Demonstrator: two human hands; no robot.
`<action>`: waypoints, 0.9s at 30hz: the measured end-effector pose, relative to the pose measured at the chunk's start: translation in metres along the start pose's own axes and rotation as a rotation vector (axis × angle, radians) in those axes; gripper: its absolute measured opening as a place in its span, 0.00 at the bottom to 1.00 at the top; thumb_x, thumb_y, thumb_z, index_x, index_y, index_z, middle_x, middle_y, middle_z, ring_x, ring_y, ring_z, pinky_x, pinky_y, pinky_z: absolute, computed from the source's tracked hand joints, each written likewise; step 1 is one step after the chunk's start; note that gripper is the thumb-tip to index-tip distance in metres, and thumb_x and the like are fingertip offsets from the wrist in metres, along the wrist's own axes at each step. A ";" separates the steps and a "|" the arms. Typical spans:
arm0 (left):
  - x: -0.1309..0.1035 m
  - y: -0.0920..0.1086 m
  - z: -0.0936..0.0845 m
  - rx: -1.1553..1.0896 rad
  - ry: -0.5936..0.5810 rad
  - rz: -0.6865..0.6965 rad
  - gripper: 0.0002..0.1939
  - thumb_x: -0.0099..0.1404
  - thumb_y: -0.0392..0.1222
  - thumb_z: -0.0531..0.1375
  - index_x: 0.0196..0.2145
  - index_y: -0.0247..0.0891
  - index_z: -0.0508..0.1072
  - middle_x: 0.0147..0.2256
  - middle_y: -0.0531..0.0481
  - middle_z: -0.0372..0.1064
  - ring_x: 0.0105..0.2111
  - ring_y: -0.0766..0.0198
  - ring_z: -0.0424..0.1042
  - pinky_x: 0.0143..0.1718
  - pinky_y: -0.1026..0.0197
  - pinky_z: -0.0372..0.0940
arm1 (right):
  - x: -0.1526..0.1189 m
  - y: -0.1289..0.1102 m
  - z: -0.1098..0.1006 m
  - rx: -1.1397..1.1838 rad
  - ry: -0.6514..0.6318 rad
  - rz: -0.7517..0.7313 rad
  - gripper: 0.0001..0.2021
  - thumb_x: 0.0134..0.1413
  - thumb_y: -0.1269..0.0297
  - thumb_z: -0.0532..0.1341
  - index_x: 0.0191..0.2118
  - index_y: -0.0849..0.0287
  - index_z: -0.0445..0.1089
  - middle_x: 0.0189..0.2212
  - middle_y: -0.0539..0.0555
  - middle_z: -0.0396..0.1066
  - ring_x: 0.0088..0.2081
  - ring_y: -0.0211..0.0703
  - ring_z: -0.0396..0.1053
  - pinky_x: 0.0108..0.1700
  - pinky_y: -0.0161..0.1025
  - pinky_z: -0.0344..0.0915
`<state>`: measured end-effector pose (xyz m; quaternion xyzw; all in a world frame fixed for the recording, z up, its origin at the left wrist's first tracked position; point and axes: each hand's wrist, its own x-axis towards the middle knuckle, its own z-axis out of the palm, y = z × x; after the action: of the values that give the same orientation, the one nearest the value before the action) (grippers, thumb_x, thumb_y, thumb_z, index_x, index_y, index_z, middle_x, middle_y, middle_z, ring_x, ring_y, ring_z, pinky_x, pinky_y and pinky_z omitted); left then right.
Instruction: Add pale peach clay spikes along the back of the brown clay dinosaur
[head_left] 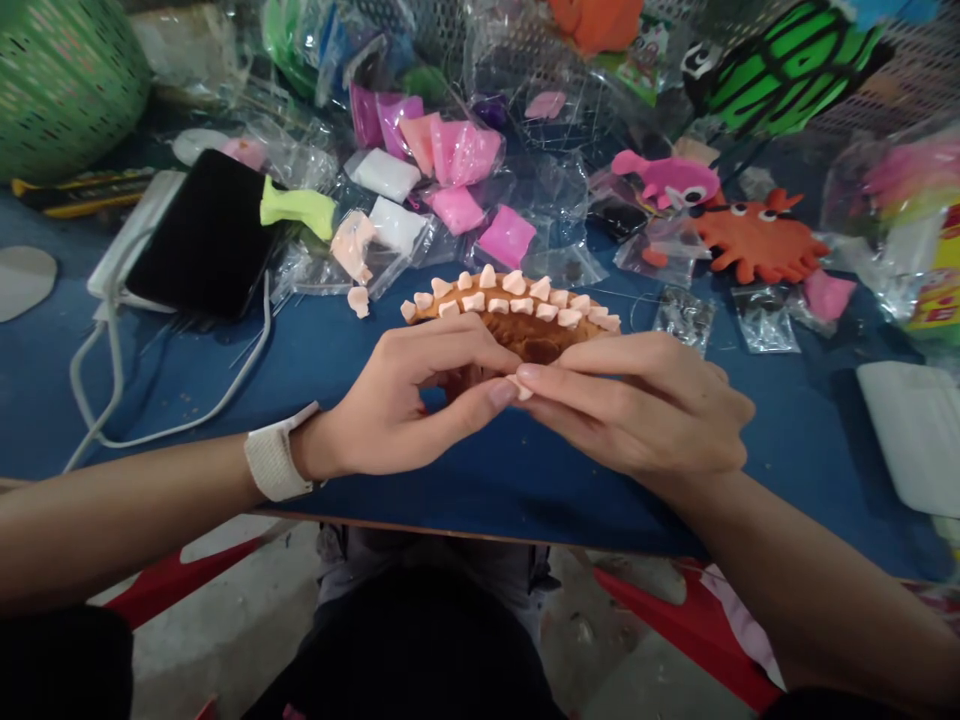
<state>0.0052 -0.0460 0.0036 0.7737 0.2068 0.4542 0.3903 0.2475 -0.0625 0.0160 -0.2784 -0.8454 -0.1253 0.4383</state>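
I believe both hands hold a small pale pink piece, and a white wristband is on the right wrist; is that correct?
Not quite: the head view shows the white wristband on the left wrist, not the right. The left hand and right hand do hold the small pale pink piece.

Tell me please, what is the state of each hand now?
Left hand: closed, holding a small pale pink piece.
Right hand: closed, holding the same piece.

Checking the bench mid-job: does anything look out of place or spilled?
A small pale pink scrap lies loose on the blue table, apart from the similarly coloured pieces rowed along the brown arch, so it looks stray. No spill shows.
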 end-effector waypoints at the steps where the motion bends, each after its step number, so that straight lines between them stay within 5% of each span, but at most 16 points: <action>1: 0.000 0.000 0.000 -0.013 -0.002 -0.022 0.09 0.76 0.47 0.73 0.44 0.38 0.84 0.34 0.50 0.78 0.31 0.67 0.75 0.31 0.63 0.70 | 0.000 0.000 0.000 0.004 -0.002 -0.002 0.06 0.69 0.64 0.77 0.48 0.47 0.84 0.37 0.44 0.87 0.30 0.34 0.81 0.36 0.31 0.81; 5: 0.000 0.000 0.001 -0.019 0.011 -0.098 0.12 0.72 0.48 0.77 0.41 0.37 0.84 0.32 0.52 0.77 0.29 0.70 0.73 0.28 0.67 0.67 | -0.001 -0.001 0.000 0.018 -0.026 -0.029 0.08 0.66 0.68 0.78 0.49 0.52 0.85 0.37 0.45 0.87 0.32 0.33 0.82 0.40 0.29 0.81; 11: 0.002 0.004 0.001 -0.020 -0.032 -0.029 0.08 0.81 0.42 0.67 0.44 0.37 0.85 0.32 0.51 0.75 0.30 0.70 0.71 0.31 0.66 0.67 | -0.004 0.000 0.001 -0.001 0.031 -0.004 0.08 0.68 0.67 0.77 0.49 0.48 0.85 0.38 0.44 0.87 0.31 0.33 0.81 0.38 0.31 0.81; 17: -0.003 0.001 0.006 -0.059 0.061 -0.174 0.15 0.73 0.53 0.75 0.43 0.39 0.82 0.31 0.53 0.74 0.27 0.70 0.68 0.25 0.65 0.64 | -0.004 -0.002 0.002 -0.028 0.012 -0.017 0.09 0.67 0.68 0.78 0.49 0.49 0.85 0.37 0.43 0.86 0.30 0.32 0.80 0.38 0.30 0.80; 22: -0.002 0.005 0.005 -0.028 0.032 -0.145 0.06 0.79 0.43 0.70 0.45 0.38 0.84 0.33 0.52 0.75 0.30 0.70 0.72 0.28 0.67 0.66 | -0.004 -0.003 0.001 -0.036 -0.001 -0.002 0.11 0.66 0.70 0.78 0.50 0.52 0.85 0.38 0.45 0.87 0.33 0.32 0.81 0.40 0.29 0.80; 27: -0.003 0.005 0.007 -0.076 0.049 -0.190 0.09 0.75 0.43 0.73 0.47 0.37 0.84 0.33 0.54 0.74 0.27 0.71 0.69 0.26 0.67 0.66 | -0.004 0.000 0.002 -0.028 0.014 -0.035 0.10 0.65 0.71 0.79 0.50 0.54 0.86 0.38 0.46 0.87 0.33 0.31 0.81 0.40 0.29 0.79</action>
<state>0.0097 -0.0540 0.0040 0.7238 0.2715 0.4414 0.4556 0.2479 -0.0632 0.0120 -0.2690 -0.8451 -0.1468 0.4380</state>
